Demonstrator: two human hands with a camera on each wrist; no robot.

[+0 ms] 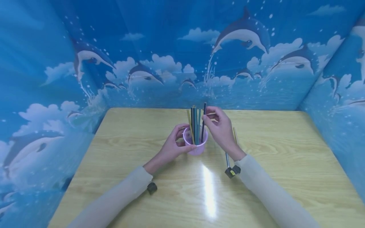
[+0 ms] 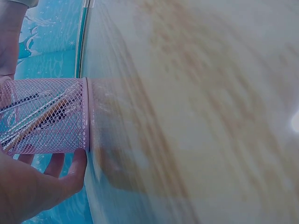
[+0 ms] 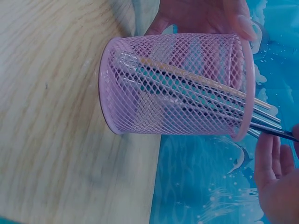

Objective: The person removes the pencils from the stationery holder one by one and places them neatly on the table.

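A pink mesh pen cup (image 1: 196, 151) stands upright on the table, holding several thin pencils (image 1: 195, 123) in yellow, dark and teal tones. My left hand (image 1: 177, 142) grips the cup from its left side, thumb at the near side of the rim. Between the thumb and fingers of my right hand (image 1: 221, 129) is the upper part of a dark pencil (image 1: 204, 110), whose lower end is inside the cup. Through the mesh (image 3: 187, 112) in the right wrist view, the pencils lean against the rim.
A yellow pencil (image 1: 235, 134) and a silver rod (image 1: 227, 160) lie on the wooden table (image 1: 285, 152), partly hidden by my right wrist. Blue dolphin-print curtains (image 1: 171, 47) stand behind the table and along both sides.
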